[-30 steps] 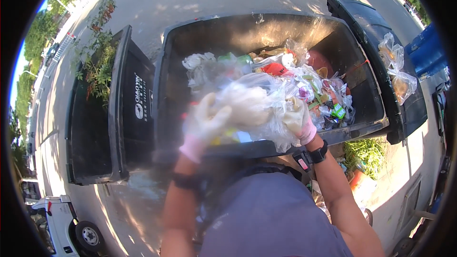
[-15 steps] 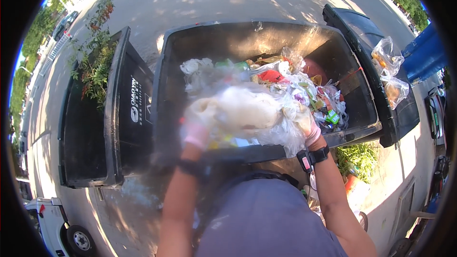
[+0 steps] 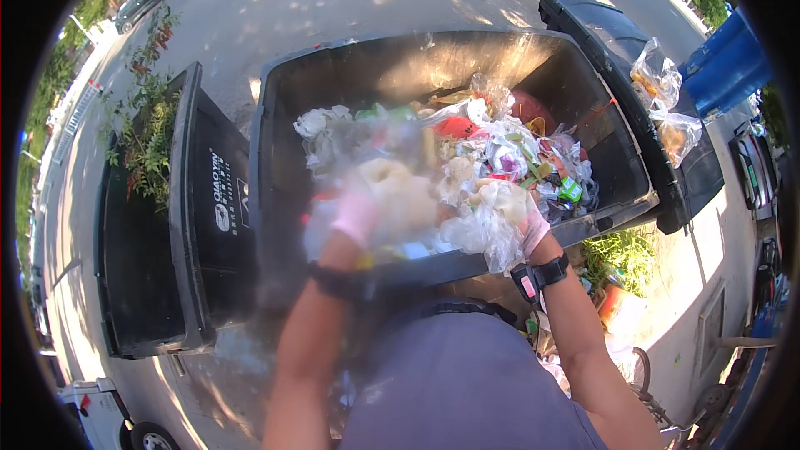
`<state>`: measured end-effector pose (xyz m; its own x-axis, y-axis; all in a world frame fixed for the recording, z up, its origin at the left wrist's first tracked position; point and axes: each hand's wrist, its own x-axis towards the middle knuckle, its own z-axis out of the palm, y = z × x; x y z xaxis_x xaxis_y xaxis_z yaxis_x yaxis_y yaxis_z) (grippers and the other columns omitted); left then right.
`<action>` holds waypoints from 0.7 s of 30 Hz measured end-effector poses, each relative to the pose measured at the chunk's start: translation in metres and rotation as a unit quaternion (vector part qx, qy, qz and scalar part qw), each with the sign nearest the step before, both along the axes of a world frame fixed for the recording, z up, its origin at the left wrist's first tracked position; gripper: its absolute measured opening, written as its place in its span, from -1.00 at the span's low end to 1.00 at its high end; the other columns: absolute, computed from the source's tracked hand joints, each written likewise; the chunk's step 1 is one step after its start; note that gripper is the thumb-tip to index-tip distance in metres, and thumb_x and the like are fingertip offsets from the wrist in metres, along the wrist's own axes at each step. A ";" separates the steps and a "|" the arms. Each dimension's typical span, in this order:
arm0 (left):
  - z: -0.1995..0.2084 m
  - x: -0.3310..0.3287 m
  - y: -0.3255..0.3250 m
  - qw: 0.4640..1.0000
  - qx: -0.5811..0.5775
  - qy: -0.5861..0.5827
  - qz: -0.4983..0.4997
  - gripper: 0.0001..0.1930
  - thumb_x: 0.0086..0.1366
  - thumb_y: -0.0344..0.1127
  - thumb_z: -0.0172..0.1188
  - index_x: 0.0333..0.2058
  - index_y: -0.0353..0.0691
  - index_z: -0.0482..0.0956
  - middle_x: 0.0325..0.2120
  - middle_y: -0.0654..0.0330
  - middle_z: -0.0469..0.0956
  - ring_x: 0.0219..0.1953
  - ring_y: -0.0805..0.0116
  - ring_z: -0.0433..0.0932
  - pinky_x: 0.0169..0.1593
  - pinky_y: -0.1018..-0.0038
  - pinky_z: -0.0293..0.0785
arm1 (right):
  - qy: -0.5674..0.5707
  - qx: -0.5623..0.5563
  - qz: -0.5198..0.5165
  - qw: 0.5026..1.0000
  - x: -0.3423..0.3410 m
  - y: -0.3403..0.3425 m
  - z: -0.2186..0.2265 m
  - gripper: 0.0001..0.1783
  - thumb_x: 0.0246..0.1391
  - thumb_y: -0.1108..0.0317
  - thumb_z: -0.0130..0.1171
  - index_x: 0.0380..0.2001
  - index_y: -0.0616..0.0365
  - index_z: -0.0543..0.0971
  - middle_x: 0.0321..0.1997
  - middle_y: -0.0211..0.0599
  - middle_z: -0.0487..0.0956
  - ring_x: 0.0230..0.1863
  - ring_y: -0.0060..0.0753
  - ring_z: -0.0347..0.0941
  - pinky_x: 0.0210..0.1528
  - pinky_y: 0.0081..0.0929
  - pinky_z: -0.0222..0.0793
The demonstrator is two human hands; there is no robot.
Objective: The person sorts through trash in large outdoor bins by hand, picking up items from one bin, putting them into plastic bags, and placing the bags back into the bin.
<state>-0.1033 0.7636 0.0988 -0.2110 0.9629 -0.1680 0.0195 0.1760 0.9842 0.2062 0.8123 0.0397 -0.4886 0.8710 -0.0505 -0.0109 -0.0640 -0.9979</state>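
Over the dark wheeled trash bin [image 3: 621,150], both of my hands wear light gloves with pink cuffs. My right hand [image 3: 527,215] is closed on a crumpled clear plastic bag [image 3: 487,229], which hangs to the left of it. Toward the left, my left hand [image 3: 364,200] is at the edge of a pale, bulky lump [image 3: 408,204]. That lump is smeared, so its kind and the left fingers' grip do not show. Mixed litter lies beyond the hands: white plastic bags [image 3: 323,123], a red piece [image 3: 457,127] and a green wrapper [image 3: 571,189].
A second dark bin [image 3: 212,225] stands at the left with leafy branches [image 3: 150,129] sticking up from it. Bagged scraps [image 3: 658,83] lie on the open lid [image 3: 621,42]; beyond is a blue barrel [image 3: 729,62]. Green plants [image 3: 621,262] and litter lie at the bin's near right.
The pale bulk that spanned both hands now sits lower and by the left hand, apart from the right. More of the litter between the hands shows. The clear bag stays in the right hand.
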 end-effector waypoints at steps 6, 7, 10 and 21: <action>0.016 -0.009 -0.002 0.998 0.046 -0.042 -0.024 -0.88 0.37 -0.38 0.29 -0.25 -0.32 0.71 -0.41 0.32 0.66 -0.44 0.60 0.53 -0.34 0.58 0.48 | -0.194 0.078 -0.040 0.977 -0.013 -0.014 0.019 -0.54 0.22 0.32 0.29 0.17 0.20 0.61 -0.04 -0.29 0.74 -0.10 -0.39 0.68 -0.04 -0.39 0.57; 0.024 -0.016 0.000 0.997 0.071 0.004 -0.035 -0.87 0.39 -0.38 0.29 -0.22 -0.34 0.71 -0.40 0.31 0.66 -0.42 0.60 0.54 -0.34 0.59 0.47 | -0.293 0.090 -0.026 0.952 -0.016 -0.013 0.023 -0.46 0.24 0.31 0.25 0.26 0.25 0.53 0.10 -0.16 0.69 0.07 -0.29 0.63 0.13 -0.36 0.51; 0.053 -0.002 -0.007 0.999 0.026 -0.043 0.021 -0.83 0.43 -0.31 0.27 -0.21 -0.31 0.71 -0.43 0.37 0.63 -0.45 0.67 0.47 -0.38 0.64 0.39 | -0.380 0.100 0.022 0.919 -0.021 -0.018 0.035 -0.31 0.23 0.26 0.25 0.38 0.30 0.42 0.31 0.03 0.61 0.33 -0.18 0.53 0.37 -0.32 0.39; 0.095 -0.009 -0.013 0.993 0.058 -0.107 0.003 -0.80 0.46 -0.31 0.21 -0.16 -0.34 0.69 -0.44 0.35 0.62 -0.46 0.65 0.49 -0.39 0.63 0.35 | -0.435 0.171 -0.084 0.880 -0.039 -0.014 0.027 -0.71 0.19 0.25 0.19 -0.10 0.10 0.74 -0.28 -0.02 0.75 -0.18 -0.04 0.73 -0.05 -0.17 0.60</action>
<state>-0.1119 0.7502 0.1936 -0.1879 0.9774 -0.0973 -0.1920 0.0606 0.9795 0.1677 0.7985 0.0664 -0.2577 0.9642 -0.0632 0.7866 0.1713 -0.5932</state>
